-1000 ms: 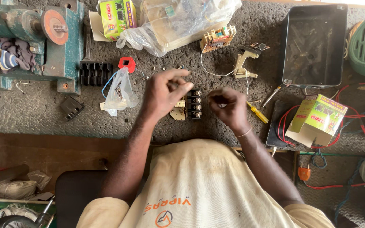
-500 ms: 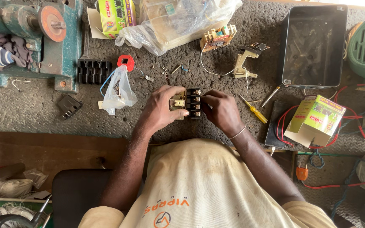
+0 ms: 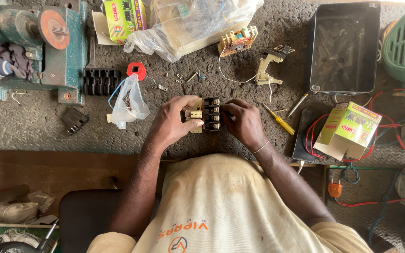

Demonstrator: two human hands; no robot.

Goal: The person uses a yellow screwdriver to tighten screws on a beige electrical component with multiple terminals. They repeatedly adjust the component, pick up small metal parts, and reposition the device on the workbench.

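Squarely between both hands, the black-and-cream terminal block (image 3: 205, 115), left hand (image 3: 174, 122) and right hand (image 3: 244, 124) closed around it.

Both hands close on a small electrical part (image 3: 205, 115), beige on one side and black with screws on the other. The left hand (image 3: 174, 122) grips the beige end, thumb on top; the right hand (image 3: 243, 122) holds the black end. Just left of the grip lies a clear plastic bag (image 3: 129, 100); just right, a yellow-handled screwdriver (image 3: 281, 122). Above the grip, loose screws (image 3: 178, 78) lie scattered.
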